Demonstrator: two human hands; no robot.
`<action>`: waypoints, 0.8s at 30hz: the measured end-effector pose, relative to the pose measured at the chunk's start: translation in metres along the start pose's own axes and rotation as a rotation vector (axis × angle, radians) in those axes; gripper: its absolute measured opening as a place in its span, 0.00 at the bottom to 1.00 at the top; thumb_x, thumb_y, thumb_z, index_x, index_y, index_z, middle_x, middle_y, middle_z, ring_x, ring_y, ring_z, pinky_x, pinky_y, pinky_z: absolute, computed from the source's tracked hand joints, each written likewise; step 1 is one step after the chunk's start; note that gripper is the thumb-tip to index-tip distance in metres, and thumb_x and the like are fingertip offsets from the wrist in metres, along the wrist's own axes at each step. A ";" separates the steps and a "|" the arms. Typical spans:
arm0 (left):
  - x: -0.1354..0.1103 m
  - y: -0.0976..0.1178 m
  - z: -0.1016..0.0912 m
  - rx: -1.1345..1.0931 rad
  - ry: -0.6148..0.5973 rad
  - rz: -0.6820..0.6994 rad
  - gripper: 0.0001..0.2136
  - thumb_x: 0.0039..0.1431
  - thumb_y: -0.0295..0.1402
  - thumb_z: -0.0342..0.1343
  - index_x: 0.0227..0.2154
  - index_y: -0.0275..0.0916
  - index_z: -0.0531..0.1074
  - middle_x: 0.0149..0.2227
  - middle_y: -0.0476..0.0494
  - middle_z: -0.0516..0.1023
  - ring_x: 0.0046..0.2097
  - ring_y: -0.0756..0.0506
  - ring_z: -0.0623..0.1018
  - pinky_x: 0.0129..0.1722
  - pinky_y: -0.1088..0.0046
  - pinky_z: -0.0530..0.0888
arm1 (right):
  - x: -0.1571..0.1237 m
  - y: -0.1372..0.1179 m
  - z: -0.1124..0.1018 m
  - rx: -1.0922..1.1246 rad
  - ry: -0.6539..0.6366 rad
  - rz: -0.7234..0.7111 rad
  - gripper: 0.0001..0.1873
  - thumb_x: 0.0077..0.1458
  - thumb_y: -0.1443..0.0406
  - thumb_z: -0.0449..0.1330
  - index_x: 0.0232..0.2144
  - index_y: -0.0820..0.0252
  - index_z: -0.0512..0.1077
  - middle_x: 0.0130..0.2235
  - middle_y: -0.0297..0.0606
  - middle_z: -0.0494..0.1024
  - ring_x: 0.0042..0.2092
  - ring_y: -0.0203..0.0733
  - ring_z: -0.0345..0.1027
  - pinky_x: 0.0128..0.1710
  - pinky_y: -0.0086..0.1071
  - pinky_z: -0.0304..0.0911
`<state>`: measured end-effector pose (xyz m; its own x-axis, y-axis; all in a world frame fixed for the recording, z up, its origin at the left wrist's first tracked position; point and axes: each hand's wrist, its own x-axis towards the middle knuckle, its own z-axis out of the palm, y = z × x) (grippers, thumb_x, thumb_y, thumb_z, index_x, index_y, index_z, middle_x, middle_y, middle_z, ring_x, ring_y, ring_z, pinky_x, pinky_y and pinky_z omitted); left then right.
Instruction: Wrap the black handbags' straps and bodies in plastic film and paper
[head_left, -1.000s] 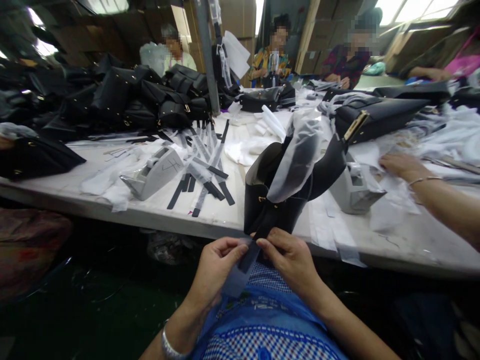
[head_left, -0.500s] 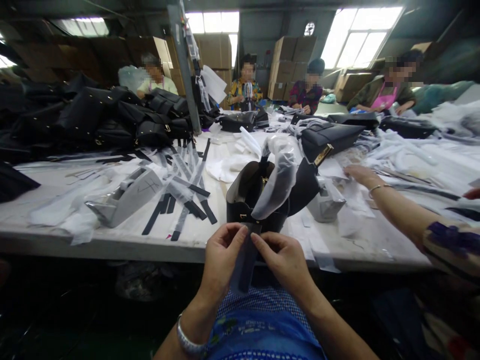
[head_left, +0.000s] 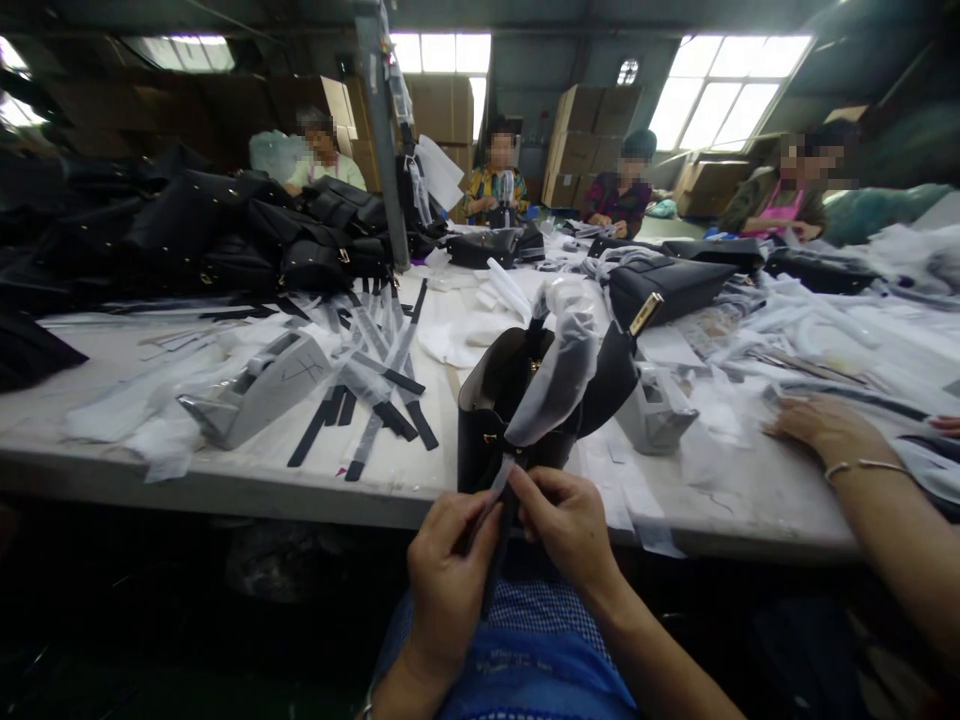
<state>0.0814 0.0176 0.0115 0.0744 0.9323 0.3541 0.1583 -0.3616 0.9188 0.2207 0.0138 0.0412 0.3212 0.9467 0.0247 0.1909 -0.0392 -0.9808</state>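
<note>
Left hand has moved lower — its fingers and those of the right hand pinched together on flat black strap and thin, translucent film.

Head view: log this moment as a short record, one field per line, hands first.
Left hand: fingers pinching a black strap and translucent film
Right hand: fingers on the same strap, nearer the bag
Black handbag: open-topped, at the table's near edge
Bag handle: covered in translucent wrap
Left tape dispenser: grey, left of black strips
Right tape dispenser: grey, right of the bag
Bag pile: back left
Co-worker's hand: far right
</note>
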 end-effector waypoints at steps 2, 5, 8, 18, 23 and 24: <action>-0.001 -0.001 -0.003 0.137 -0.017 0.202 0.10 0.63 0.28 0.58 0.44 0.43 0.80 0.35 0.45 0.81 0.37 0.47 0.80 0.41 0.75 0.76 | 0.000 0.000 0.002 0.039 0.005 0.013 0.28 0.56 0.48 0.62 0.15 0.61 0.67 0.15 0.31 0.68 0.15 0.31 0.61 0.15 0.24 0.54; -0.001 -0.003 -0.009 0.280 -0.066 0.401 0.17 0.64 0.23 0.54 0.52 0.42 0.77 0.35 0.42 0.81 0.36 0.47 0.81 0.39 0.76 0.76 | -0.003 -0.001 0.002 0.103 0.001 0.005 0.29 0.58 0.47 0.59 0.14 0.61 0.67 0.15 0.33 0.69 0.15 0.32 0.63 0.16 0.25 0.57; -0.001 -0.005 -0.012 0.351 -0.108 0.476 0.19 0.64 0.22 0.54 0.56 0.42 0.74 0.37 0.40 0.82 0.38 0.45 0.81 0.39 0.75 0.77 | -0.009 -0.002 0.001 0.093 -0.048 -0.079 0.29 0.62 0.47 0.55 0.17 0.61 0.70 0.17 0.36 0.72 0.18 0.36 0.68 0.20 0.27 0.62; -0.014 -0.009 -0.026 0.186 -0.183 0.365 0.16 0.60 0.25 0.58 0.49 0.47 0.79 0.37 0.43 0.84 0.37 0.44 0.82 0.40 0.72 0.78 | -0.009 -0.007 -0.008 0.008 -0.183 -0.070 0.28 0.64 0.51 0.55 0.16 0.60 0.67 0.16 0.33 0.71 0.20 0.33 0.65 0.23 0.26 0.61; -0.001 0.008 -0.031 -0.030 -0.008 -0.232 0.10 0.62 0.40 0.58 0.40 0.42 0.81 0.38 0.42 0.83 0.40 0.42 0.81 0.44 0.69 0.77 | -0.003 -0.003 -0.013 -0.018 -0.229 -0.045 0.28 0.64 0.51 0.55 0.17 0.60 0.64 0.14 0.28 0.63 0.17 0.30 0.56 0.20 0.25 0.52; 0.003 0.011 -0.029 -0.114 -0.090 -0.349 0.13 0.62 0.43 0.57 0.41 0.41 0.80 0.38 0.42 0.82 0.40 0.42 0.81 0.43 0.69 0.77 | -0.001 -0.002 -0.013 -0.024 -0.232 -0.052 0.28 0.64 0.51 0.55 0.17 0.60 0.64 0.14 0.28 0.62 0.17 0.29 0.55 0.19 0.25 0.51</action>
<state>0.0551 0.0165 0.0276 0.1224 0.9925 0.0046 0.0796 -0.0144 0.9967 0.2318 0.0088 0.0458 0.0896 0.9956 0.0270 0.2246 0.0062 -0.9744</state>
